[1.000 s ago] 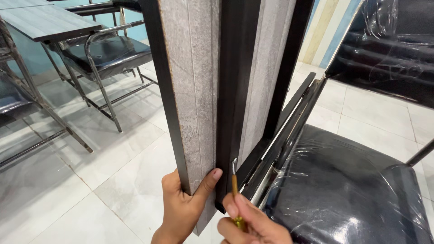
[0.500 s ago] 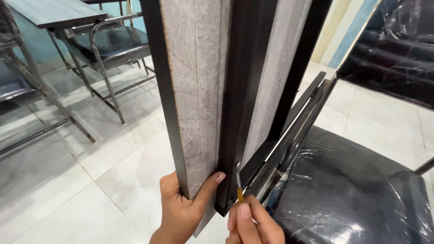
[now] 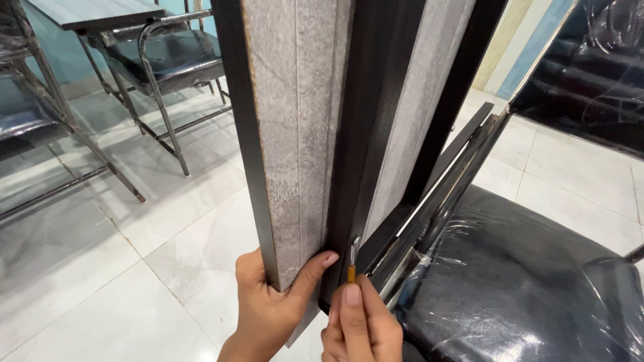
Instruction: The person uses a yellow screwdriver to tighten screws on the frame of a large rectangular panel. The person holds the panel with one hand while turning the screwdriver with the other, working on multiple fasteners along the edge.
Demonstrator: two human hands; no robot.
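- Right hand [image 3: 359, 325] was pinched shut on a thin tool with a yellow-orange grip, a small screwdriver [image 3: 352, 263] by the look of it; metal tip pointed up into the dark slot beside the board's edge.
- Change over the last second: that hand slid up and closed in, so less of the yellow grip showed and the tip sat higher in the gap. My read: the tip was being seated on something in there, which I couldn't see.
- Pose: right fingers bunched vertical around the grip, knuckles toward the camera, wrist low at the frame bottom.
- Left hand [image 3: 272, 308] was clamped on the lower edge of the grey board [image 3: 295, 134], thumb across the front face, fingers behind; grip unchanged, steadying it.
- Board stood near upright, with a dark strip [image 3: 369, 121] between it and a second grey panel [image 3: 416, 114].
- Just right: black plastic-wrapped chair [image 3: 523, 281], its metal frame touching the board stack.
- Farther left: another chair [image 3: 168, 60] and table [image 3: 94, 12] on a white tiled floor [image 3: 100, 255].
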